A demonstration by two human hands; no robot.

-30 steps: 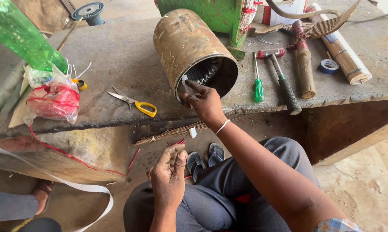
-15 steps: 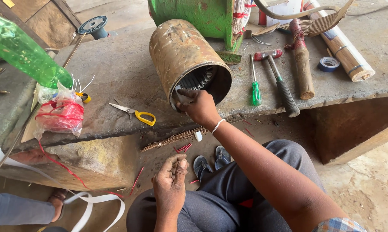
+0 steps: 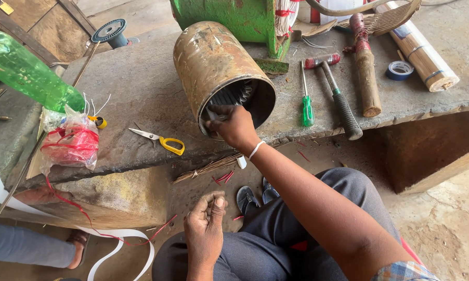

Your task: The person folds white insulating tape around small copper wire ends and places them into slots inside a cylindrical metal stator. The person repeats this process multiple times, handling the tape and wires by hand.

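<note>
A rusty metal cylinder [image 3: 213,57] lies on its side on the stone bench [image 3: 141,88], its open end with slotted inner teeth facing me. My right hand [image 3: 234,127] is at the lower left of that opening, pinching a small pale strip [image 3: 213,115] against the rim. My left hand [image 3: 206,231] hovers low above my lap, fingers curled in with the thumb pressed on them; nothing shows in it.
Yellow-handled scissors [image 3: 161,140] lie left of the cylinder, beside a plastic bag of red wire [image 3: 70,143] and a green bottle [image 3: 26,73]. A green screwdriver [image 3: 307,101], hammer [image 3: 338,101], wooden mallet [image 3: 364,73] and blue tape roll [image 3: 400,70] lie to the right. Another person's leg [image 3: 26,250] shows at lower left.
My right hand has slid down from the rim's upper left into the lower part of the opening. My left hand's fingers have curled shut. The view has shifted slightly.
</note>
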